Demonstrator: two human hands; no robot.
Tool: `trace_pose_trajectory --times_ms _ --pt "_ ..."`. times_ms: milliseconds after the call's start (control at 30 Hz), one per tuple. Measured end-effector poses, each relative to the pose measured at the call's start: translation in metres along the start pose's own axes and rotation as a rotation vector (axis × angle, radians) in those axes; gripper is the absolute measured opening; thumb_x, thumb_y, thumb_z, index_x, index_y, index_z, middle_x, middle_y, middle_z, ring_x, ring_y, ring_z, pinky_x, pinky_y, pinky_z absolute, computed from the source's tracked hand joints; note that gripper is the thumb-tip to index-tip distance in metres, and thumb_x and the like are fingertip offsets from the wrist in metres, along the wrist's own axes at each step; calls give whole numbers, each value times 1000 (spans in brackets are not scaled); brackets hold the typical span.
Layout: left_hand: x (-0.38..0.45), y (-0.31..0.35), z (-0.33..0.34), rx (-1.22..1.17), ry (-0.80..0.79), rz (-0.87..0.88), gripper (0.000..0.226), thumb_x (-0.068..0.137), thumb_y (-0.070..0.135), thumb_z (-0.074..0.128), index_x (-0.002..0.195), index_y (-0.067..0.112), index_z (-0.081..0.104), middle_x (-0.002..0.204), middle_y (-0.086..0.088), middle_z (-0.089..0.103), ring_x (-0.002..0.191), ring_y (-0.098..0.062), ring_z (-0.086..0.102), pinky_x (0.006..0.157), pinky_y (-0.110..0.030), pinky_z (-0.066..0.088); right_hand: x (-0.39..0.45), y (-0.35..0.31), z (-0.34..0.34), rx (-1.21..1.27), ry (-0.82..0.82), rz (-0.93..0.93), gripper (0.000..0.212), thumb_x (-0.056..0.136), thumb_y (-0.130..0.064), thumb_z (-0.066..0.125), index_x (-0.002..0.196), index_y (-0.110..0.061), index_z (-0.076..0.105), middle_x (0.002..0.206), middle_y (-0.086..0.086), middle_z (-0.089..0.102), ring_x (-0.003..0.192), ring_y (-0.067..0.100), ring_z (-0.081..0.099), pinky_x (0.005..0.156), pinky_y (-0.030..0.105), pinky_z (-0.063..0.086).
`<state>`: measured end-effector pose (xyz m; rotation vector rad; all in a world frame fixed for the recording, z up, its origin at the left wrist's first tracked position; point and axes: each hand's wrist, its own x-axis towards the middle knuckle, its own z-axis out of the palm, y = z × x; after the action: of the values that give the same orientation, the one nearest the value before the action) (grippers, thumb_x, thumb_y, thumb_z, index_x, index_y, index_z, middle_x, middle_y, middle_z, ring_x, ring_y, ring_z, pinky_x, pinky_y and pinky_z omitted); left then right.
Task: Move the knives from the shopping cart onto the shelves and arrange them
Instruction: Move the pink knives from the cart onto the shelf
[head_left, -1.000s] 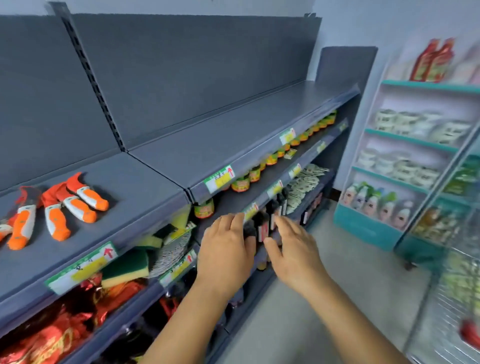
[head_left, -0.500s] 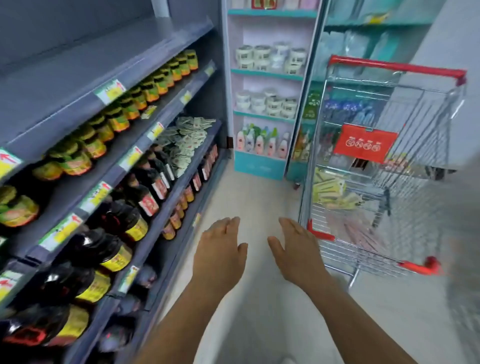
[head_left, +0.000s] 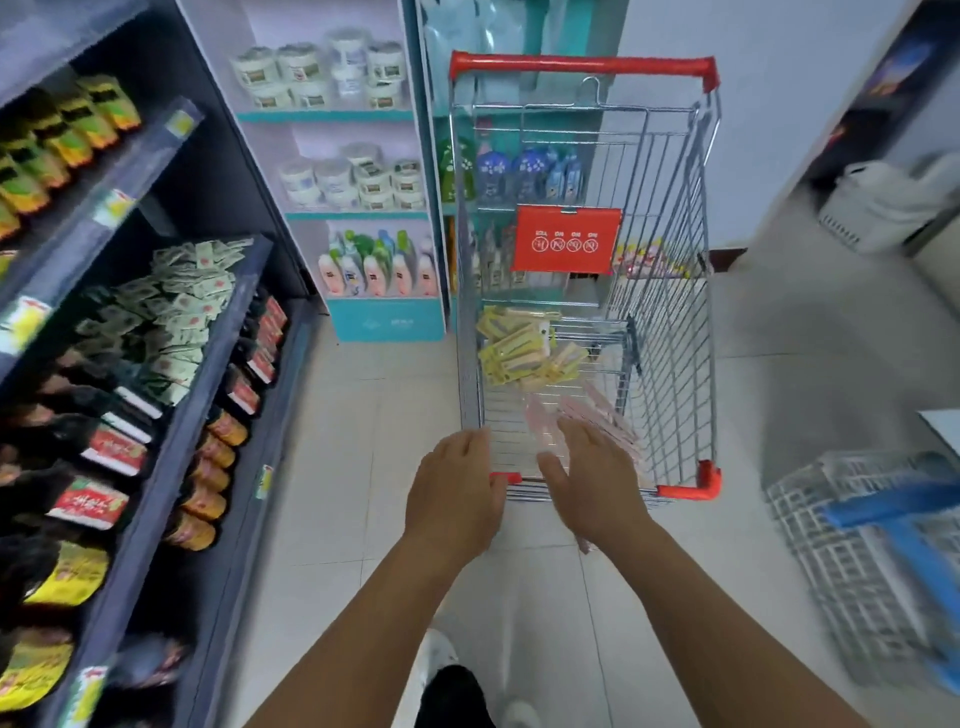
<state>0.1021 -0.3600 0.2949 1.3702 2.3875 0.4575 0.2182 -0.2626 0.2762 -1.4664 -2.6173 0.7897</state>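
Observation:
A wire shopping cart (head_left: 675, 291) with red corners and a red handle stands on the tiled floor ahead of me. Inside it lie several yellow-packaged items (head_left: 519, 348) at the far left and several pink-packaged items (head_left: 592, 410) nearer me; blur keeps me from telling which are knives. My left hand (head_left: 452, 499) hovers open at the cart's near left corner, fingers straight, holding nothing. My right hand (head_left: 592, 483) reaches open over the near rim, fingers above the pink packs. The dark grey shelves (head_left: 156, 467) run along my left.
The grey shelves hold dark sauce bottles (head_left: 104, 457), small sachets (head_left: 176, 312) and yellow jars (head_left: 62, 135). A teal shelf unit (head_left: 358, 213) with tubs and bottles stands behind the cart. A wire basket with a blue handle (head_left: 872, 545) sits on the floor at right.
My view has swung right from the knife shelf toward the cart. Both hands, still empty, have come close to the cart's near rim.

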Motion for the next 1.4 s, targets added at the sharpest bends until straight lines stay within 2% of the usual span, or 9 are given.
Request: trace_pose_trajectory --times_ms 300,433,667,833,967,1100,1167,1267,1400 --pt "123 6 34 -25 -172 24 56 97 34 47 147 25 24 144 0 40 129 -22 39 102 -36 42 98 28 2 32 22 152 49 96 -36 45 140 -14 41 144 5 45 132 25 41 108 38 33" --pt "169 -3 54 -18 -245 10 59 95 36 47 147 24 21 138 -3 44 123 -25 44 97 -40 48 135 44 11 91 23 230 48 97 -35 47 139 -14 42 141 5 48 128 24 45 106 38 35" --pt "229 -2 99 -64 -325 -33 68 96 32 47 150 22 8 140 -9 43 124 -28 43 96 -43 44 185 86 39 160 -39 346 55 96 -31 51 144 -13 34 146 6 42 132 24 40 108 40 35" --pt "259 0 148 -78 -387 -157 76 96 32 47 151 25 -4 146 -9 35 128 -28 40 96 -43 42 217 128 65 152 -129 346 66 94 -26 56 150 -14 21 154 4 30 140 22 30 112 36 27" --pt "274 -2 191 -58 -405 -231 76 96 34 46 150 26 -7 138 -12 39 120 -29 45 90 -43 45 238 166 93 179 -220 383 77 91 -23 62 152 -20 16 156 1 26 140 22 31 113 39 31" --pt "281 -5 235 -33 -428 -312 78 95 35 47 149 26 -8 126 -11 45 112 -29 49 83 -40 48 253 201 117 172 -299 390 73 92 -20 60 151 -19 18 154 2 28 137 24 34 109 38 34" --pt "284 -6 255 -27 -440 -369 76 95 35 49 150 25 -3 130 -11 43 115 -28 47 84 -40 47 259 216 126 177 -296 390 68 91 -16 59 149 -20 24 150 2 36 132 24 41 103 37 38" --pt "284 -8 282 -24 -464 -439 78 96 34 48 151 23 -6 137 -11 37 122 -28 43 89 -41 46 264 235 142 173 -283 378 62 89 -14 59 144 -23 32 141 1 47 121 25 52 96 38 46" --pt "285 -6 303 -34 -420 -482 77 95 32 50 151 20 -2 134 -13 37 117 -28 46 87 -38 47 268 250 161 66 -264 341 55 87 -15 58 138 -23 38 132 2 51 112 27 55 84 37 50"
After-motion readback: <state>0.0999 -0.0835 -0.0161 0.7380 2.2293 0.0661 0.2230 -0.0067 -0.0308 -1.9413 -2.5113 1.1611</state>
